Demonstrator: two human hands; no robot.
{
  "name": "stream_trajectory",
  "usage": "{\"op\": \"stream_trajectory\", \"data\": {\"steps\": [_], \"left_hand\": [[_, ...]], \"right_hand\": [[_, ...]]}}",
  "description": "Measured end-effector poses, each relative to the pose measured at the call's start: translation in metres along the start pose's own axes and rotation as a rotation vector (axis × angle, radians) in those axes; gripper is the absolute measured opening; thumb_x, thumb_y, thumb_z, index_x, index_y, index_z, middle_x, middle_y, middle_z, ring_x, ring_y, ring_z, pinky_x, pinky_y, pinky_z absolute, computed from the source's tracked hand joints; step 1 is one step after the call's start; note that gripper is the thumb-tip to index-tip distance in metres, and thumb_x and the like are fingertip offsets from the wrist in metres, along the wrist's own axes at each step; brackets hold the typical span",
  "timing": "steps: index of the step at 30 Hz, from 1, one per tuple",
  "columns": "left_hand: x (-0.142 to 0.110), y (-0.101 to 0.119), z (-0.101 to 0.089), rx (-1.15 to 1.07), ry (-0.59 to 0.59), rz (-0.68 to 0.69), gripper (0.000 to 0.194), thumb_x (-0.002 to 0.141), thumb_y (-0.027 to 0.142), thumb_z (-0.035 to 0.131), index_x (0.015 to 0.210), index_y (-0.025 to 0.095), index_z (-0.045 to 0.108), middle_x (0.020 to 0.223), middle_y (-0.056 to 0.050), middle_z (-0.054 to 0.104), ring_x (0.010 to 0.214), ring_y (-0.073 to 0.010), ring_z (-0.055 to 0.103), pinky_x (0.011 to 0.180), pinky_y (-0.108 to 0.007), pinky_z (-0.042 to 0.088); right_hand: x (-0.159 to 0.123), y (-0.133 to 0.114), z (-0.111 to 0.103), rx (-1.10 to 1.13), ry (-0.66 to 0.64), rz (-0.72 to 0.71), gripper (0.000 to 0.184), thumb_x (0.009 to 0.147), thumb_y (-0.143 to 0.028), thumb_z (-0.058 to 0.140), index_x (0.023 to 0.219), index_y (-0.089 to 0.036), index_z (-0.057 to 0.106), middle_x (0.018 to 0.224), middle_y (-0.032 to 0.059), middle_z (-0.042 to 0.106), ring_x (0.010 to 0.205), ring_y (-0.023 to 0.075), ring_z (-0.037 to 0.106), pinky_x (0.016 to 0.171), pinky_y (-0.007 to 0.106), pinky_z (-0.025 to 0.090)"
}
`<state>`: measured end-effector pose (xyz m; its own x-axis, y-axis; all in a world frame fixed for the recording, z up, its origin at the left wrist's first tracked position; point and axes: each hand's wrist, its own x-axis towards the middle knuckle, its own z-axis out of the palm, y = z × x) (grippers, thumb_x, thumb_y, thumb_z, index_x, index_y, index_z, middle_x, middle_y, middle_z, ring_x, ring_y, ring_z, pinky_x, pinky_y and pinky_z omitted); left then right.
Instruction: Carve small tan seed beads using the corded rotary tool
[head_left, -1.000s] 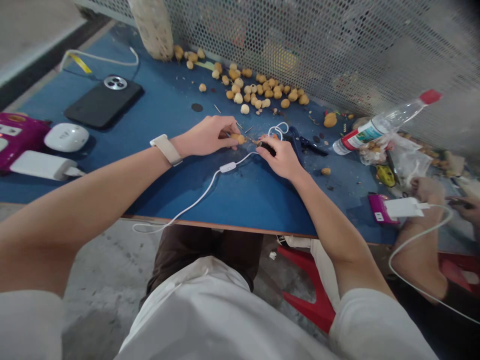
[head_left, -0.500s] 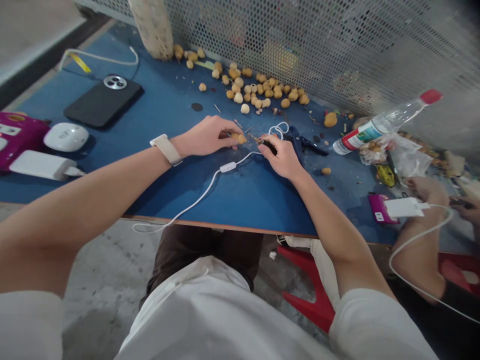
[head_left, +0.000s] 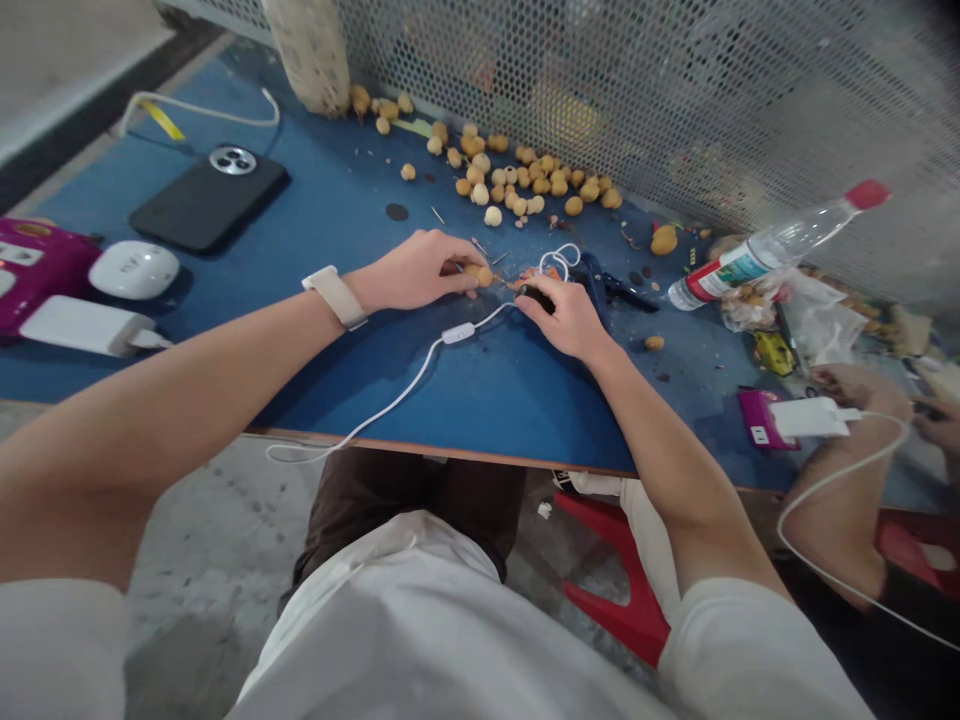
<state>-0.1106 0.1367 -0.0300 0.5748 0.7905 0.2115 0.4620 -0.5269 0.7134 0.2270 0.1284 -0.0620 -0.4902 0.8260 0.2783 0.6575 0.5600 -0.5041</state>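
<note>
Okay, biggest first: a blue laminate tabletop (head_left: 352, 375) with an orange edge, backed by a perforated metal screen (head_left: 675, 110). A scatter of small round tan fruits (head_left: 525, 185) lies along the screen, and a black phone (head_left: 208, 200) sits far left.

Both hands work mid-table, close together. The left hand (head_left: 409, 272), with a beige watch strap (head_left: 334, 297) on the wrist, is half-closed and palm down, its fingertips (head_left: 466, 283) curled around one tan fruit (head_left: 480, 276). That fruit sits at the left hand's fingertips, just above the table, between the two hands.

The right hand (head_left: 562, 320) is clenched around a small black-handled tool (head_left: 535, 293). Its long axis runs roughly level across the view, with the working end pointing left toward the fruit (tip too small to read, so I can't tell whether it touches).

Just past the right hand lie blue-handled pliers (head_left: 600, 283), and a loop of white cable (head_left: 559, 258) sits above the knuckles. That cable's white inline switch (head_left: 457, 333) lies on the table below the gap between the hands.

Far right, a co-worker's hand (head_left: 855, 385) rests near a clear plastic bottle (head_left: 765, 250) with a red cap.
</note>
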Motion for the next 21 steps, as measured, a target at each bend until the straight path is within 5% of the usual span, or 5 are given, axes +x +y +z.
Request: {"op": "stream_trajectory", "data": {"steps": [21], "left_hand": [[0.0003,-0.0037,0.0031,-0.016,0.023,0.035,0.037,0.119,0.05,0.085,0.141,0.025,0.101,0.111,-0.009,0.1,0.115,-0.0322,0.095,0.117,-0.043,0.072]], "right_hand": [[0.0004,0.0023,-0.007,0.041,-0.046,-0.008,0.079,0.116,-0.1,0.071,0.136,-0.029,0.099,0.146,0.0158,0.098,0.141,0.0473,0.092,0.127,0.066,0.072]]}}
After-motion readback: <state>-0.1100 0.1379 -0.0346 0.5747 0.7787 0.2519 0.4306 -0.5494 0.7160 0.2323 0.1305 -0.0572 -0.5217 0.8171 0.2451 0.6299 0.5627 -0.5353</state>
